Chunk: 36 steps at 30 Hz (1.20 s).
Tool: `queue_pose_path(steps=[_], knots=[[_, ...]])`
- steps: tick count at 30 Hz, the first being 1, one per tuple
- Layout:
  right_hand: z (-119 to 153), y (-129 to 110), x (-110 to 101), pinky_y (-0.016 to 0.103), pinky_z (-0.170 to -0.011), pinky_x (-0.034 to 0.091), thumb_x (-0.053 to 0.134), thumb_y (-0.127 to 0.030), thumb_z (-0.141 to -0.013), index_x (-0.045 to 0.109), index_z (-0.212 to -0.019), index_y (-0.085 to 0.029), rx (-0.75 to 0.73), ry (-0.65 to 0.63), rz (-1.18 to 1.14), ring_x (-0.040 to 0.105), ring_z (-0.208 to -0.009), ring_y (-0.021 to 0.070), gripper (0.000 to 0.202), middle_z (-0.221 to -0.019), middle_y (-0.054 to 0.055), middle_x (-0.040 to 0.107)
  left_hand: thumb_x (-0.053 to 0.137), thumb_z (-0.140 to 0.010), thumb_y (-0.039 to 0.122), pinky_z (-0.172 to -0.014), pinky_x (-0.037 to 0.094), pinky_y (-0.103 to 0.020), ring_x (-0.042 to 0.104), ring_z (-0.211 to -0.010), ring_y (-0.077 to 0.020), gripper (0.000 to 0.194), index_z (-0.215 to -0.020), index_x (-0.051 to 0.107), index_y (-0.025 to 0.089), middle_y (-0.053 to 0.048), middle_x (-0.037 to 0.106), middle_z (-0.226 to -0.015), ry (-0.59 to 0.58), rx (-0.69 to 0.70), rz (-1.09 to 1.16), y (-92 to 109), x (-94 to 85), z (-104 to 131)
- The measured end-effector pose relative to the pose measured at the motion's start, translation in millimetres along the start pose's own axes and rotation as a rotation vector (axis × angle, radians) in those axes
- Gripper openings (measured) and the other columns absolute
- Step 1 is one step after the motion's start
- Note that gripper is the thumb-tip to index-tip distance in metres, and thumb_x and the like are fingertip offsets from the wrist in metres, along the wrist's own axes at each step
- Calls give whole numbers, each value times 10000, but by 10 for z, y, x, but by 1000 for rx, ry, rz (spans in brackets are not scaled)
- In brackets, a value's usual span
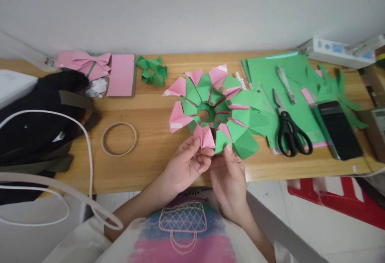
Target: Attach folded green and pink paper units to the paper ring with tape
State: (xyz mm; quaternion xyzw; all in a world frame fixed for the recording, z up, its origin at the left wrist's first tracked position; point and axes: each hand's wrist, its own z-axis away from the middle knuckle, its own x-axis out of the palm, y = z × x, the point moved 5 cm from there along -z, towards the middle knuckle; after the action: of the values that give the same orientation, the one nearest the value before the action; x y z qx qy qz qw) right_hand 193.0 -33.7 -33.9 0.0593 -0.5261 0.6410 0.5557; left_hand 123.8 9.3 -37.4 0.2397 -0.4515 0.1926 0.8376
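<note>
A ring-shaped origami flower (204,86) of folded pink and green paper is held up over the front of the wooden table. Its petals fan out around a round central opening. My left hand (188,160) pinches a pink petal at the lower edge between thumb and fingers. Just to the right, my right hand (230,164) grips a green petal, its thumb on top and the fingers mostly hidden beneath. Some outer petals on the left and top are pink with pale strips at the tips; those on the right are green.
Black-handled scissors (290,132), a utility knife (285,84) and a phone (339,130) lie at the right around green paper sheets (264,68). A tape ring (119,153), pink paper stack (121,76) and small green folded piece (153,72) are left. White cables (90,154) cross the left foreground.
</note>
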Motion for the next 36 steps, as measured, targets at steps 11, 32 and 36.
queue_pose_path(steps=[11, 32, 36], knots=[[-8, -18, -13, 350, -912, 505, 819, -372, -661, 698, -706, -256, -4, 57, 60, 651, -787, 131, 174, -775, -42, 716, 748, -805, 230, -491, 492, -117, 671, -536, -74, 131, -785, 644, 152, 11, 738, -643, -21, -29, -12, -5, -33, 12], [1, -59, -97, 291, -780, 512, 867, -335, -587, 678, -697, -230, -89, 152, 202, 633, -708, 130, 242, -698, -36, 688, 785, -763, 279, -442, 427, -134, 690, -527, -107, 202, -748, 640, 139, -13, 753, -649, 29, -5, -134, 7, -113, 50], [-12, -112, -144, 289, -784, 510, 864, -322, -596, 697, -727, -224, -105, 176, 211, 640, -718, 130, 234, -744, -27, 705, 747, -772, 407, -416, 427, -175, 653, -447, -131, 285, -748, 652, 140, -45, 742, -616, -8, -23, -312, 38, -179, 75]])
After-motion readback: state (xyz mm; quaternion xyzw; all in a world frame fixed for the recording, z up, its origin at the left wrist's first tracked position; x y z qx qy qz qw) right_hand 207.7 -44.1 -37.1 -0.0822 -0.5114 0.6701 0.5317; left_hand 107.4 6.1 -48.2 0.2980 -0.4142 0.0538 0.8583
